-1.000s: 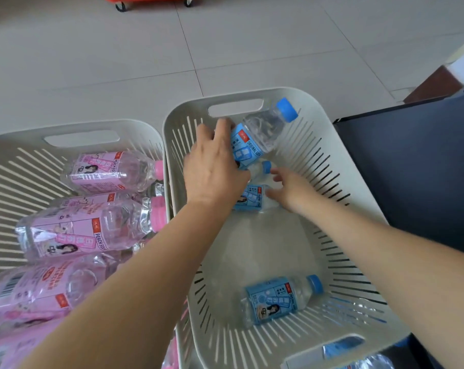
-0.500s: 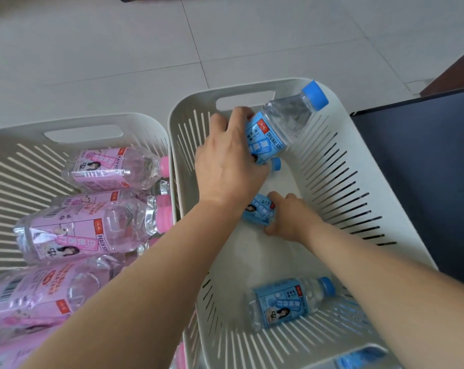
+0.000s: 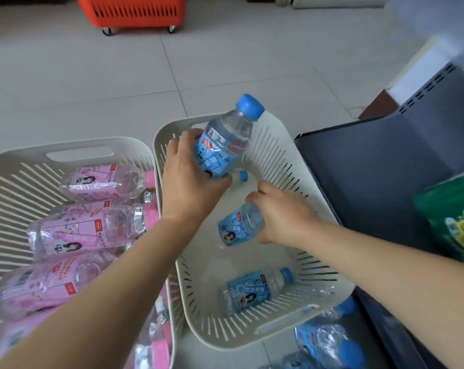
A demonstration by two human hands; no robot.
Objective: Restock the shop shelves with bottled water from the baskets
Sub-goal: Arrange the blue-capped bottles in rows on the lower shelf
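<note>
The fingers (image 3: 199, 145) of the left hand (image 3: 191, 182) are closed around the label of a blue-capped bottle (image 3: 227, 145), which is lifted above the far rim of the right basket (image 3: 284, 166); its long axis tilts up and away, cap toward the dark shelf (image 3: 372, 177) on the right. The right hand (image 3: 284, 219) is lower, inside the basket, and wraps the upper part of a second blue bottle (image 3: 239, 227), whose base points toward the camera. I cannot see its cap, so the grip may be at the neck. Both bottles are clear plastic with pale blue labels. The shelf lies to the right of both hands, nearer to the right one. A third blue bottle (image 3: 255, 291) lies on its side on the basket floor. The left basket (image 3: 12, 182) holds pink-labelled bottles (image 3: 92, 227).
</note>
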